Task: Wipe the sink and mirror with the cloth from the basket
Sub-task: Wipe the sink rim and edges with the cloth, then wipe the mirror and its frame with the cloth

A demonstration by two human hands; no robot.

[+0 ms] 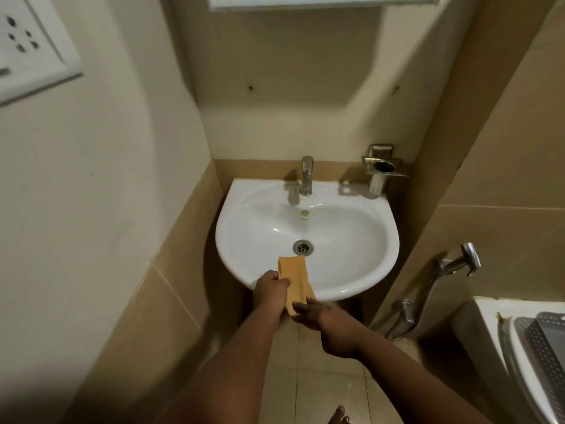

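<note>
A white sink (pixel 351 228) hangs on the back wall with a steel tap (pixel 306 175) at its rear and a drain (pixel 303 247) in the bowl. An orange cloth (pixel 295 275) drapes over the sink's front rim. My left hand (pixel 270 290) grips the cloth's left side at the rim. My right hand (pixel 318 318) pinches the cloth's lower end just below the rim. Only the bottom edge of the mirror (pixel 321 1) shows at the top. The grey perforated basket (pixel 541 359) sits at the lower right.
A steel holder (pixel 383 171) is fixed to the wall right of the tap. A hand sprayer (pixel 458 264) with hose hangs on the right wall. A switch plate (pixel 27 47) is on the left wall. A white ledge (pixel 489 310) carries the basket.
</note>
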